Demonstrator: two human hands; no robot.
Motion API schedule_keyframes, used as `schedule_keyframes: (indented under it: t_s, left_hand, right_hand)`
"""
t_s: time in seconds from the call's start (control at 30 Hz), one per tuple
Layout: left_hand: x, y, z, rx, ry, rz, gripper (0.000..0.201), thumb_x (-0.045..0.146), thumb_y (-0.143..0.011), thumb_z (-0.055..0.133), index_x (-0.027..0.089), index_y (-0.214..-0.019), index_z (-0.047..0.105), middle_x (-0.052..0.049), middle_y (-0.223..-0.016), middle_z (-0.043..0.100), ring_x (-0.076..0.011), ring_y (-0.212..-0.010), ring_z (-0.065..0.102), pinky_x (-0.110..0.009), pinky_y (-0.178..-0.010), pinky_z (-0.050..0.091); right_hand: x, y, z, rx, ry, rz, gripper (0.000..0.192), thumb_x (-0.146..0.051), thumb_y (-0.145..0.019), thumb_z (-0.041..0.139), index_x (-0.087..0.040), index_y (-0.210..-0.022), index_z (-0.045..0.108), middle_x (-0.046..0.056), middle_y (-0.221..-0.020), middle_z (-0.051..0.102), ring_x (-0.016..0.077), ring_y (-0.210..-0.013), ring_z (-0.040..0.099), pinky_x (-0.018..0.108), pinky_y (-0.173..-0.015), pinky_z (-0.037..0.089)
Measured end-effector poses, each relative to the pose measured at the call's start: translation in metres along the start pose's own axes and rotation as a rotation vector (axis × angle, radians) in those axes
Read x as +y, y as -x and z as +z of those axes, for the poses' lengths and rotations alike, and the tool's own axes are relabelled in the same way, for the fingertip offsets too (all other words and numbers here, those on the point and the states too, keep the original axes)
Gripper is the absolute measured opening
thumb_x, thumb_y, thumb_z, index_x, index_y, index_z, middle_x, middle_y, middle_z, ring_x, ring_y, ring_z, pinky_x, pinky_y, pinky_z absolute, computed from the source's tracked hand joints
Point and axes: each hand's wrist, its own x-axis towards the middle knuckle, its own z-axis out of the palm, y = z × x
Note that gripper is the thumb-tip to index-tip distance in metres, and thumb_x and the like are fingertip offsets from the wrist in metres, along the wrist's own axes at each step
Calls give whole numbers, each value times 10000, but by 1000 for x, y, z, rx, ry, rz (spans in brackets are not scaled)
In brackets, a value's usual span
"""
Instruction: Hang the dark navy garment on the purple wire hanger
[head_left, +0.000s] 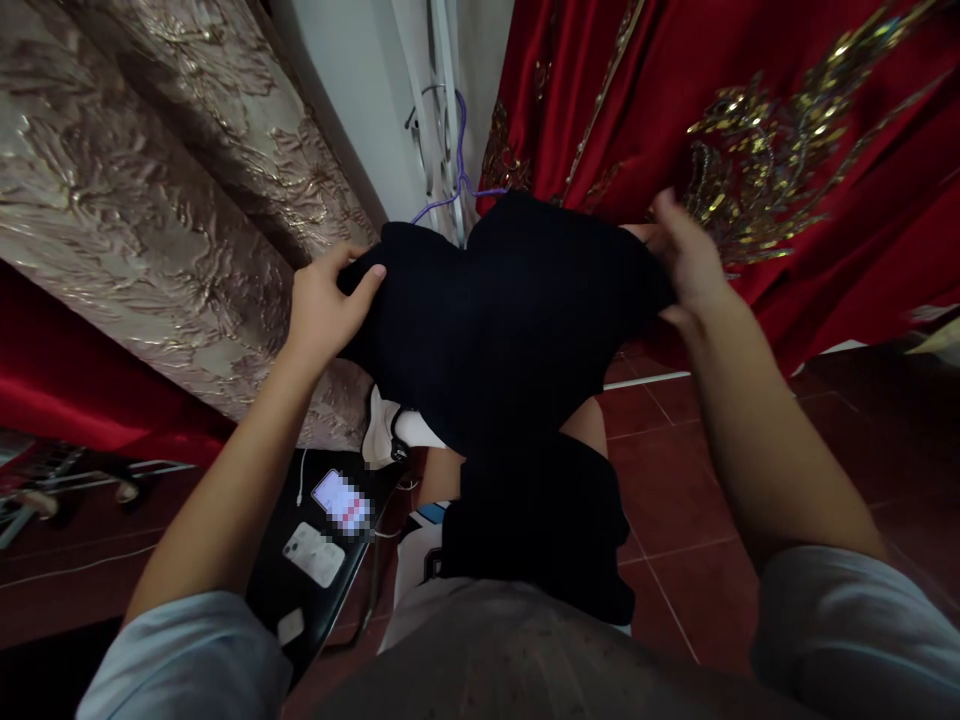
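Observation:
A dark navy or black garment (495,310) is spread out in front of me, its lower part hanging over my lap. A purple hanger (460,150) shows at its neckline, with the two arms running down into the cloth. My left hand (330,300) grips the garment's left shoulder, thumb on top and fingers behind. At the opposite edge, my right hand (690,260) is slightly blurred and holds the cloth, one finger sticking up and others partly hidden behind it.
Textured beige-pink fabric (172,200) hangs on the left, and a red gown with gold sequins (765,160) on the right. White poles (427,60) stand between them. A black stool (277,590) at lower left bears a lit phone (341,495) and a white phone (313,553). The floor (675,500) is red tile.

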Motion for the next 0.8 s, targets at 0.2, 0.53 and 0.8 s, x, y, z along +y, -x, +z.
schedule_keyframes:
  t_s: [0.2,0.53,0.8]
  left_hand:
    - [36,-4,5,57,174,64,325,300,-864,801,273,-1174,707,-48,-1367,632,-296,-1410,472,-393,-1148,416]
    - [73,21,15,-140,913,-480,241,399,-1008,633,161,-992,667,-82,-1040,740,-198,-949,700,-321,-875,571]
    - [80,74,-22,-528,715,-598,284,209,-900,718,150,-1164,633,8,-712,613,-98,-524,564,-239,-619,571]
  right_hand:
    - [-56,9,1,-77,-544,246,428,-110,-1012,529,-150,-596,620,-5,-509,557,69,-457,487,200,-459,336]
    - [-88,112,36,-719,-155,-291,249,-329,-1054,497,-211,-838,537,-3,-758,549,136,-684,481,288,-660,397]
    - [-51,138,78,-913,-70,-445,171,-334,-1047,530,-230,-952,627,12,-894,683,161,-810,651,308,-762,496]
